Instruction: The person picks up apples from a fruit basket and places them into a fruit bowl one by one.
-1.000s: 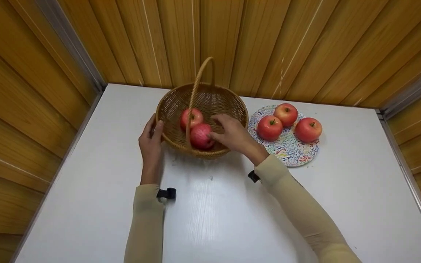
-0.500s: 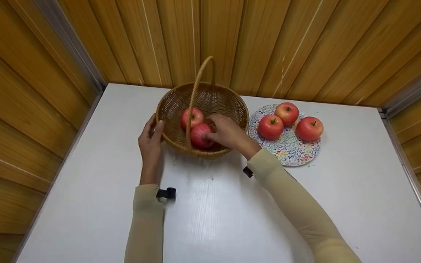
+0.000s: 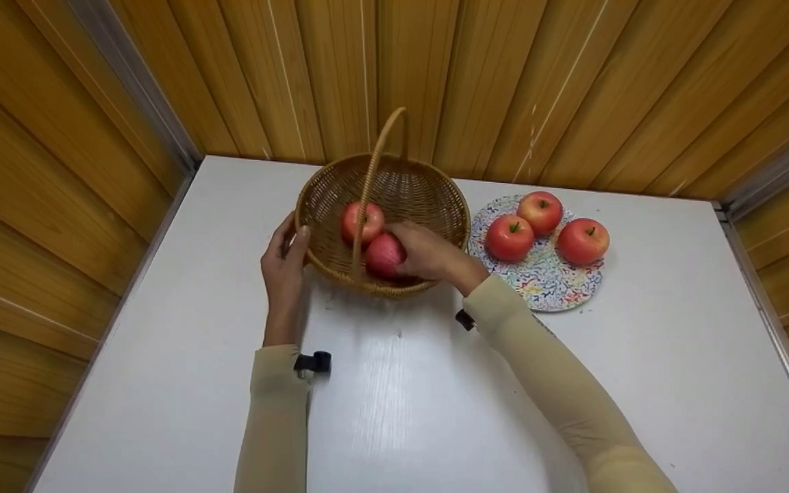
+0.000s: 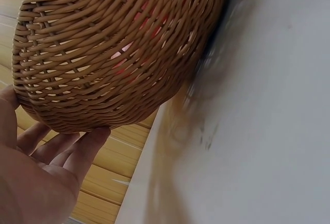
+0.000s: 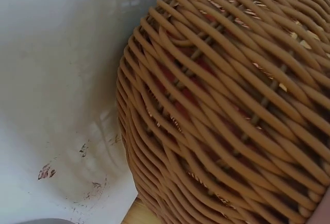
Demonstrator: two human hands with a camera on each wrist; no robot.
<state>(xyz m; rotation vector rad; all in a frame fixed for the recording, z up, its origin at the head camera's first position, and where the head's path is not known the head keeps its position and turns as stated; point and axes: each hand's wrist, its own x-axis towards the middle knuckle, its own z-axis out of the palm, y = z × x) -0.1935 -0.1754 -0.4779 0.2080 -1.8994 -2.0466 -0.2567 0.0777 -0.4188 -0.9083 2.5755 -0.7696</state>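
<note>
Your right hand (image 3: 429,253) clasps an apple (image 3: 385,255), arched handle (image 3: 372,164) left of it, speckled plate (image 3: 538,277) right; your left hand (image 3: 283,267) grips a woven basket (image 3: 435,198).

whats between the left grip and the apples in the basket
The basket wall: the left wrist view shows red through its weave, with the left grip outside.

The handle (image 3: 371,174) obstructs the basket (image 3: 435,202) from above — room lies inside, at back right.

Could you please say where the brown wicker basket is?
In the head view, the basket stands far back on the white table, the left hand at its left and the round, multicoloured plate at its right.
</note>
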